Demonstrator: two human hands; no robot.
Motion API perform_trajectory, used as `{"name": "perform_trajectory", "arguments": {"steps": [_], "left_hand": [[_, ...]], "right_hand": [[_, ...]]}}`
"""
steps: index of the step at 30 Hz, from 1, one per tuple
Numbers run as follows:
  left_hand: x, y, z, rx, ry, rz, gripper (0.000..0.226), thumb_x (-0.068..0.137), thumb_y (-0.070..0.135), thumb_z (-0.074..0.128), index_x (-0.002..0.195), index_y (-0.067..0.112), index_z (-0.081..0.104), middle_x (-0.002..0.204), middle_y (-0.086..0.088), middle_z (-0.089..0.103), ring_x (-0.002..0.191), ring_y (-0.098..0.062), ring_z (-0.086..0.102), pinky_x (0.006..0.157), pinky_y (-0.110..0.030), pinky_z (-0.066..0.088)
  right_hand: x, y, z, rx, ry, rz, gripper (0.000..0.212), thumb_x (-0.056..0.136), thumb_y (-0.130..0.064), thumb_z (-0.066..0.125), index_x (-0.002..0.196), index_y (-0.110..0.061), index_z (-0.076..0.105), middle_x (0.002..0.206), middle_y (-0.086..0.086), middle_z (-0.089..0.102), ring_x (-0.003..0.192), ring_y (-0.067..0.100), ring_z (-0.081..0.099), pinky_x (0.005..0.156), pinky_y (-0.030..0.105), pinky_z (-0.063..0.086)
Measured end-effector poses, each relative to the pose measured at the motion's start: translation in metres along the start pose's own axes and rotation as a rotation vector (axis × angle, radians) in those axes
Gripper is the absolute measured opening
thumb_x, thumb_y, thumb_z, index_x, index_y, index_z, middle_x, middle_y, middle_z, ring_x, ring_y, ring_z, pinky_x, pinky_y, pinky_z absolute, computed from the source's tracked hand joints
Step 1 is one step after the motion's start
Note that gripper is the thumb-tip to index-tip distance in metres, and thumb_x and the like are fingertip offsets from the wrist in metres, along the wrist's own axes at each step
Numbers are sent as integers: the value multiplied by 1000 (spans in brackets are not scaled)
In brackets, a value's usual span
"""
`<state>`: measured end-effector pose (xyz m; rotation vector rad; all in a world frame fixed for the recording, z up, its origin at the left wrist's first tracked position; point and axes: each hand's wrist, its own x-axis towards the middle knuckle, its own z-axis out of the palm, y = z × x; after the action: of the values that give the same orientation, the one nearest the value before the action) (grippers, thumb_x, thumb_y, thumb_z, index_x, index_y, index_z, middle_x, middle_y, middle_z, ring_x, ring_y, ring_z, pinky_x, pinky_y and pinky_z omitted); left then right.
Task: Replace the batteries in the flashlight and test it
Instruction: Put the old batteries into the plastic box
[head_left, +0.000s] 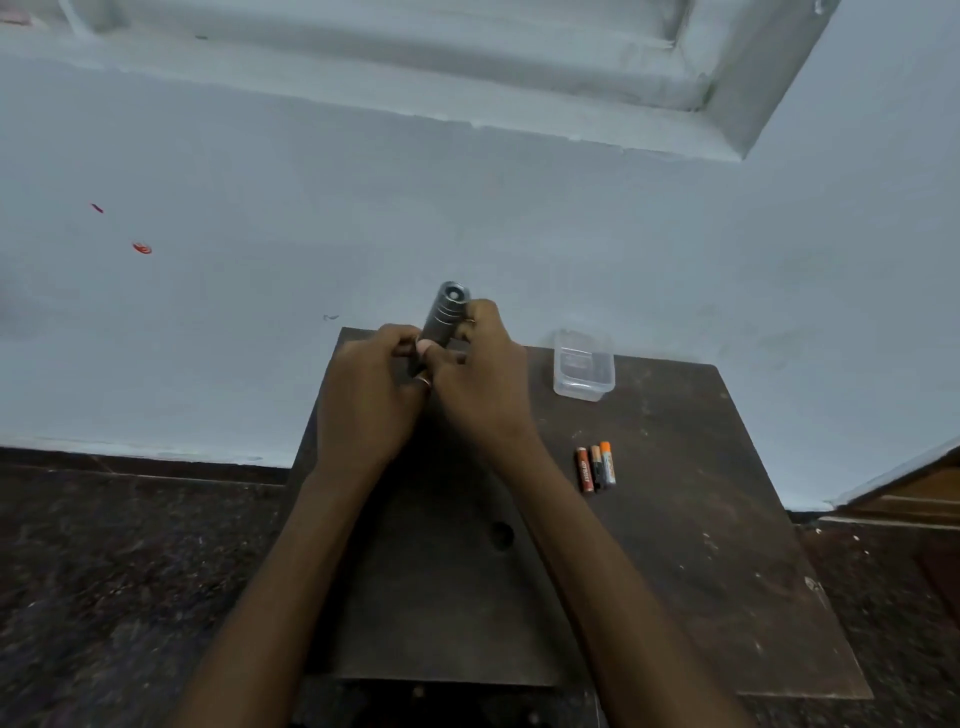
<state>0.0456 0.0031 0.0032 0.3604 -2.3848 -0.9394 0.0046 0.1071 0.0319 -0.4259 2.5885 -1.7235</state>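
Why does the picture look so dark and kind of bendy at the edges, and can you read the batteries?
In the head view the room is dim, so the wooden table looks murky; the wide lens bends the ledge along the top; both hands, left hand and right hand, are soft around the flashlight; the batteries show orange and black, but their print is too small to read.

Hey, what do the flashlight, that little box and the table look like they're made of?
Flashlight: probably metal, dull grey with ridged rings round the head, though hard plastic is possible. Box: clear plastic, since the table shows through its walls. Table: dark brown wood or wood laminate, matte, with pale scuffs and scratches.
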Motion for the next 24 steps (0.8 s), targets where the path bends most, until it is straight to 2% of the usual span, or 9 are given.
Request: {"name": "perform_trajectory", "arguments": {"steps": [2, 5, 8, 12, 16, 19, 21, 24], "left_hand": [[14, -15, -3, 26, 35, -50, 26, 81, 21, 61, 106, 18, 70, 90, -7, 72, 87, -29, 63, 67, -32, 47], [27, -33, -8, 53, 73, -88, 34, 81, 29, 54, 109, 18, 70, 90, -7, 72, 94, -33, 61, 66, -40, 52], [34, -42, -9, 71, 80, -128, 39, 80, 28, 50, 112, 17, 71, 91, -8, 72, 100, -35, 56, 68, -43, 51], [36, -50, -5, 79, 66, -143, 38, 79, 29, 49, 108, 18, 71, 86, -9, 72, 97, -36, 58, 68, -43, 52], [33, -45, -6, 104, 37, -200, 32, 84, 23, 59, 114, 15, 68, 95, -12, 71, 105, -39, 54, 73, -44, 50], [22, -36, -15, 255, -40, -272, 47, 78, 32, 74, 119, 12, 61, 108, -12, 68, 111, -39, 50, 81, -45, 46], [6, -27, -22, 365, -40, -286, 55, 74, 40, 79, 117, 13, 59, 111, -10, 66, 109, -36, 50, 82, -43, 46], [-21, -4, -25, 263, -66, -161, 40, 76, 37, 79, 109, 20, 63, 100, 2, 66, 98, -25, 57, 77, -36, 48]], "right_hand": [[13, -6, 17, -53, -47, -40, 32, 88, -8, 69, 117, -8, 54, 109, 13, 72, 95, 29, 70, 82, 41, 56], [30, -11, 38, -85, -113, -44, 29, 89, -8, 65, 115, -7, 52, 106, 15, 69, 94, 32, 64, 81, 48, 55], [42, -8, 53, -109, -165, -43, 26, 89, -8, 61, 113, -8, 50, 102, 13, 68, 92, 30, 63, 78, 44, 54], [45, 1, 61, -166, -180, -80, 21, 89, -5, 59, 106, -7, 47, 90, 13, 66, 83, 31, 61, 68, 38, 47], [39, -4, 57, -187, -187, -89, 30, 90, -7, 64, 116, -3, 50, 106, 16, 68, 97, 33, 63, 81, 41, 51], [29, -3, 36, -246, -175, -60, 39, 89, -12, 70, 124, -4, 54, 113, 15, 68, 103, 28, 63, 86, 34, 49], [17, 5, 9, -339, -139, -52, 22, 89, -16, 72, 109, -10, 63, 102, 6, 71, 94, 20, 65, 84, 30, 50], [-8, 22, -43, -394, -29, 0, 5, 90, -20, 72, 91, -15, 72, 88, -5, 73, 84, 10, 65, 74, 12, 46]]}}
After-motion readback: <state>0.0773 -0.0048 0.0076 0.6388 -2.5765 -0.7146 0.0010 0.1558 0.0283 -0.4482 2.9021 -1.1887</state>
